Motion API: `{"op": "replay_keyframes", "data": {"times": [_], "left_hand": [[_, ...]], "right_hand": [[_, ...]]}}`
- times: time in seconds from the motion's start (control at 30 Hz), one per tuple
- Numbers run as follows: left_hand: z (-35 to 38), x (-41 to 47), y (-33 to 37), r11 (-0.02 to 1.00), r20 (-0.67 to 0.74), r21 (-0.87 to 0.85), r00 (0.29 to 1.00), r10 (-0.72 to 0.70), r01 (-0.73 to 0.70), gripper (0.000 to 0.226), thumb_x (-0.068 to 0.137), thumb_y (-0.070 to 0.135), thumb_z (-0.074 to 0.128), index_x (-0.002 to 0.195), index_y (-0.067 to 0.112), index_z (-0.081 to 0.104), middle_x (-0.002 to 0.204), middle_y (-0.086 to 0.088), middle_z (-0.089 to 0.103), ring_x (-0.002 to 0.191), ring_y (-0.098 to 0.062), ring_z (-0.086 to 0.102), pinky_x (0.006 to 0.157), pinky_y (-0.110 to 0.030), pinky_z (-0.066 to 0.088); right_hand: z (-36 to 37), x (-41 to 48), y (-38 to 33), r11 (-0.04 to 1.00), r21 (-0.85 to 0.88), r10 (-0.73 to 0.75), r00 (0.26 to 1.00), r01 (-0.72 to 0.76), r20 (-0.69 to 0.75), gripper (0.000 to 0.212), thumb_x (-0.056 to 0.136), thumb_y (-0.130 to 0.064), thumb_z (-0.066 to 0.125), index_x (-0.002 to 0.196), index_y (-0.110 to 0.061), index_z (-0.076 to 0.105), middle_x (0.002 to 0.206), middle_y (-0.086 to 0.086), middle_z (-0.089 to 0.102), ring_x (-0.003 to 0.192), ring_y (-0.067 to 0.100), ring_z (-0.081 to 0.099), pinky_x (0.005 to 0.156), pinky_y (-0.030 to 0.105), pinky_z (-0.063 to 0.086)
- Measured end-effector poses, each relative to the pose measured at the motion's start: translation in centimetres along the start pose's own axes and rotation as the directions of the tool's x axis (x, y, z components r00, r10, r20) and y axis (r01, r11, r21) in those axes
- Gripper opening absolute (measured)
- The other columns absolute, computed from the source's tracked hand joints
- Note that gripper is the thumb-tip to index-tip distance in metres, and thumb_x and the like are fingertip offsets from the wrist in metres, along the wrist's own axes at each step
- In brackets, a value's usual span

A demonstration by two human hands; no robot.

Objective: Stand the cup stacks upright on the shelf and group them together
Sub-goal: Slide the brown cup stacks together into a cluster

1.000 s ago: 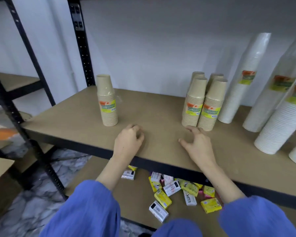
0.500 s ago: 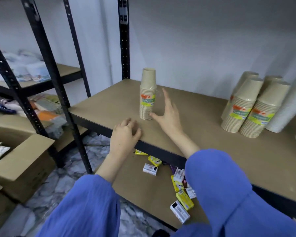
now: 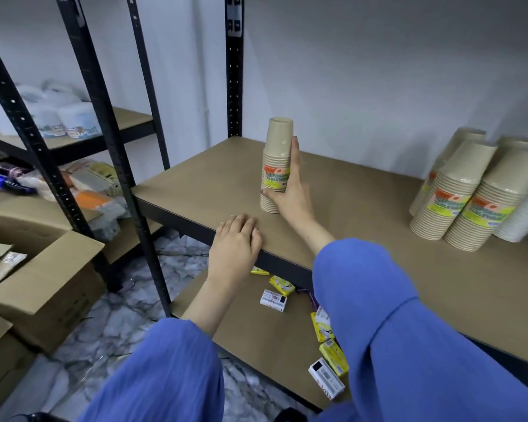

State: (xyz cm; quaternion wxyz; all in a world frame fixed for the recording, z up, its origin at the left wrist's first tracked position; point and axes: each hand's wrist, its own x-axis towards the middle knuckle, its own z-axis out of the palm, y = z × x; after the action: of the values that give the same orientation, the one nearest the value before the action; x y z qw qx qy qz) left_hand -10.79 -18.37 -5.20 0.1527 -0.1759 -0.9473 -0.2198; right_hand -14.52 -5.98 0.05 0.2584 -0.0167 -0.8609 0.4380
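One cup stack (image 3: 275,166) gripped by right hand (image 3: 290,193), hiding its side; left hand (image 3: 235,242) flat.

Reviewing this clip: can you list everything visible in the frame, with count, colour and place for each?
lone cup stack: one, beige, upright, left part of the main shelf
grouped cup stacks: four, beige, right part of the shelf, leaning
white cup stacks: count unclear, far right edge
main shelf: one, tan board, black frame
small boxes: several, yellow and white, scattered on the lower shelf
cardboard boxes: at least two, brown, on the floor at left
white tubs: several, on the left rack's shelf
floor: grey marble pattern
right hand: wrapped around the lone cup stack, blue sleeve
left hand: resting on the shelf's front edge, empty, blue sleeve
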Motion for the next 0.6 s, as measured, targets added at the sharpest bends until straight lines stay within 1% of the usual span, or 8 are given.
{"op": "replay_keyframes", "data": {"times": [0.07,0.2,0.3,0.43,0.47,0.53,0.57,0.6], "left_hand": [[0.0,0.1,0.0,0.999,0.026,0.033,1.000,0.002,-0.003,0.042,0.098,0.021,0.027,0.137,0.013,0.038,0.148,-0.003,0.035,0.139,-0.016,0.026,0.114,-0.029,0.010],[-0.3,0.6,0.5,0.999,0.114,0.041,0.993,-0.035,0.030,0.044,0.096,0.018,0.026,0.139,0.011,0.034,0.151,-0.007,0.030,0.141,-0.021,0.021,0.116,-0.033,0.011],[-0.1,0.7,1.7,0.998,0.161,0.064,0.986,-0.038,0.028,0.045,0.096,0.019,0.025,0.140,0.009,0.031,0.151,-0.010,0.027,0.142,-0.024,0.017,0.116,-0.035,0.012],[0.9,0.6,5.2,0.999,0.242,0.038,0.970,0.025,-0.035,0.047,0.098,0.021,0.022,0.143,0.009,0.022,0.155,-0.011,0.016,0.144,-0.026,0.010,0.116,-0.036,0.009],[1.2,0.6,6.3,0.998,0.261,0.024,0.964,0.049,-0.057,0.048,0.098,0.022,0.021,0.144,0.009,0.020,0.156,-0.012,0.013,0.144,-0.026,0.009,0.116,-0.036,0.008],[1.8,0.4,8.5,0.994,0.298,-0.006,0.948,0.110,-0.114,0.048,0.099,0.023,0.020,0.145,0.008,0.017,0.156,-0.013,0.010,0.145,-0.026,0.008,0.116,-0.036,0.007],[2.2,0.4,9.7,0.989,0.316,-0.022,0.938,0.144,-0.145,0.049,0.099,0.023,0.020,0.145,0.008,0.016,0.156,-0.013,0.010,0.145,-0.026,0.007,0.117,-0.036,0.007],[2.5,0.2,10.8,0.984,0.333,-0.036,0.926,0.178,-0.176,0.049,0.099,0.023,0.021,0.145,0.008,0.016,0.156,-0.013,0.010,0.145,-0.026,0.008,0.117,-0.036,0.008]], "right_hand": [[-0.5,-0.5,0.1,1.000,0.012,-0.002,0.999,0.003,-0.033,0.100,0.076,-0.008,0.066,0.143,-0.038,-0.002,0.136,0.004,0.047,0.099,0.029,0.060,0.078,0.031,0.045],[-3.0,-2.2,0.9,0.999,0.021,0.029,0.995,-0.027,-0.093,0.101,0.075,-0.011,0.068,0.141,-0.043,-0.001,0.136,0.002,0.049,0.098,0.027,0.062,0.079,0.028,0.045],[-6.0,-4.2,1.7,1.000,0.017,0.025,0.986,-0.022,-0.164,0.103,0.073,-0.010,0.071,0.140,-0.046,0.001,0.140,-0.002,0.046,0.103,0.024,0.061,0.085,0.027,0.045],[-10.4,-7.2,2.8,0.998,-0.064,-0.012,0.968,-0.004,-0.251,0.107,0.072,-0.012,0.073,0.124,-0.063,-0.006,0.142,-0.003,0.043,0.114,0.024,0.056,0.092,0.029,0.042],[-11.5,-7.9,3.0,0.997,-0.075,-0.019,0.962,-0.001,-0.271,0.108,0.072,-0.012,0.073,0.122,-0.065,-0.007,0.142,-0.009,0.043,0.118,0.022,0.054,0.095,0.030,0.042],[-13.6,-9.3,3.5,0.996,-0.093,-0.047,0.946,0.019,-0.321,0.107,0.071,-0.011,0.074,0.124,-0.063,-0.003,0.136,-0.030,0.033,0.124,0.016,0.046,0.099,0.024,0.038],[-14.7,-9.9,3.7,0.995,-0.102,-0.052,0.937,0.018,-0.345,0.106,0.070,-0.011,0.074,0.125,-0.062,-0.002,0.134,-0.033,0.031,0.124,0.015,0.045,0.099,0.023,0.037],[-15.7,-10.5,4.0,0.994,-0.110,-0.046,0.930,0.005,-0.366,0.107,0.070,-0.011,0.074,0.125,-0.062,-0.002,0.134,-0.030,0.033,0.121,0.016,0.048,0.098,0.025,0.040]]}}
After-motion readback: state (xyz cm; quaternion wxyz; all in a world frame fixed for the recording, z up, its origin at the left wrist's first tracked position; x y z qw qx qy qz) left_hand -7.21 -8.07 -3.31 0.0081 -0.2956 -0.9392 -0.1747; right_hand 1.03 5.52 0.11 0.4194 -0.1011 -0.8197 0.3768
